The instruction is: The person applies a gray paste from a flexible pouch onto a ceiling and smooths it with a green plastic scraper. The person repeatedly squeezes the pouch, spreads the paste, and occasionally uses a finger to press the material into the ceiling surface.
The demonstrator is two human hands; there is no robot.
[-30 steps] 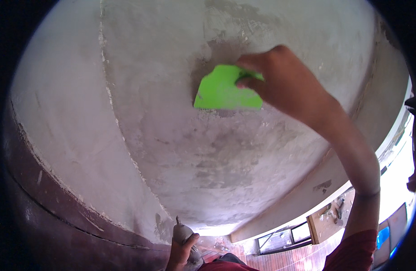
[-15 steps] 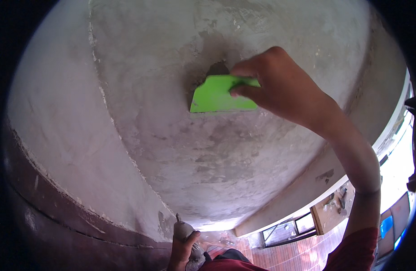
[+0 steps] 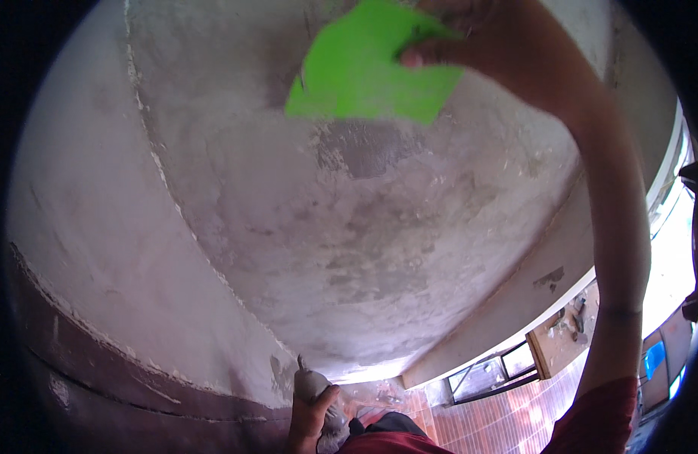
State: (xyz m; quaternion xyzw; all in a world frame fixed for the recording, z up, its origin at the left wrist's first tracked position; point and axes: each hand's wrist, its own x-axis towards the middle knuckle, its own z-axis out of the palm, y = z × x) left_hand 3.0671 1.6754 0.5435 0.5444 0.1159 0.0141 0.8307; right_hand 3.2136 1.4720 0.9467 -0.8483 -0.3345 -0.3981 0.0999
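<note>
My right hand is raised at the upper right, its thumb and fingers closed on a bright green plastic putty spreader. The spreader is slightly blurred by motion and its broad straight edge faces down. Behind it is the grey plastered wall; whether the edge touches the wall I cannot tell. A damp-looking darker patch shows just below the spreader. Low in the view, my left hand is wrapped round a pale grey, rounded, bag-like bundle with a thin tip at its top. The fingers' far side is hidden.
A rough pale seam runs down the wall at left, above a dark maroon band. At lower right are a dark-framed opening, a wooden board with small things on it, and a reddish tiled floor.
My right hand has moved up with the spreader, away from the middle of the wall, and the spreader has tilted. My left hand still holds the grey bundle in nearly the same place.
</note>
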